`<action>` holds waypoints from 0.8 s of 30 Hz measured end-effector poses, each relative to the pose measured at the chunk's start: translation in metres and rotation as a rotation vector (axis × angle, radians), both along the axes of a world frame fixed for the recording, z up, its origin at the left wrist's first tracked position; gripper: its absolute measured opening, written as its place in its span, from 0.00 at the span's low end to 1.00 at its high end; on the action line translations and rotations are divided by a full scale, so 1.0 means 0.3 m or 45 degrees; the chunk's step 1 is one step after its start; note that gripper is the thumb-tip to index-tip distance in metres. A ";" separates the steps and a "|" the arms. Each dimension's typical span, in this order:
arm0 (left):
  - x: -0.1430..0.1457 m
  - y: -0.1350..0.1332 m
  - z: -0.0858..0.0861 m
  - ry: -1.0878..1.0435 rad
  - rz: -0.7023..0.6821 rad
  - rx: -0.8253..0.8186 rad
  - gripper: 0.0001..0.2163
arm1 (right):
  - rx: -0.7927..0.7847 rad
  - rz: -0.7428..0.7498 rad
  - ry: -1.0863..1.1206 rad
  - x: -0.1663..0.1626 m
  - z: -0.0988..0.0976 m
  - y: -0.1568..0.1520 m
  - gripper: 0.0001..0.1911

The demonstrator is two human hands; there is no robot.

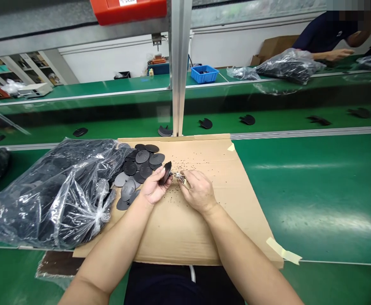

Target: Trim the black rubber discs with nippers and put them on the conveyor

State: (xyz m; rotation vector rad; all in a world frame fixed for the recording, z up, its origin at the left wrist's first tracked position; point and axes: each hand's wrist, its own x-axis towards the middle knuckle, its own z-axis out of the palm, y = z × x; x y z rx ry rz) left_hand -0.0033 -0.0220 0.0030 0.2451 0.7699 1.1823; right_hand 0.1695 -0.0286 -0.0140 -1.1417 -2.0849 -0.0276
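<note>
Grips a black disc (pixel 165 174), tilted on edge, in the fingers of the left hand (pixel 154 188), above the cardboard (pixel 179 241). Clasps a small metal tool (pixel 180 177) in the right hand's (pixel 200 190) fingers, at the disc's three o'clock side. Has loose discs (pixel 142 156) at ten o'clock from the left hand, a plastic bag (pixel 58 190) at nine.

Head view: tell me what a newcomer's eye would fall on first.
Probably the bulging clear plastic bag of dark pieces at the left, beside loose dark discs on the cardboard. Next, at the centre, the left hand holding a black piece against a small metal tool in the right hand. The bright red container at the top also stands out.
</note>
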 end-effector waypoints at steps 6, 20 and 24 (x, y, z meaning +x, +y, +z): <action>-0.004 0.005 -0.009 0.021 0.003 0.042 0.09 | -0.011 -0.038 -0.088 -0.002 0.006 -0.008 0.12; -0.005 0.006 -0.014 0.114 0.003 0.074 0.12 | -0.183 -0.024 0.042 -0.007 0.005 -0.012 0.11; 0.001 -0.003 -0.021 0.298 0.131 0.271 0.19 | -0.539 0.037 0.731 -0.011 -0.015 0.008 0.12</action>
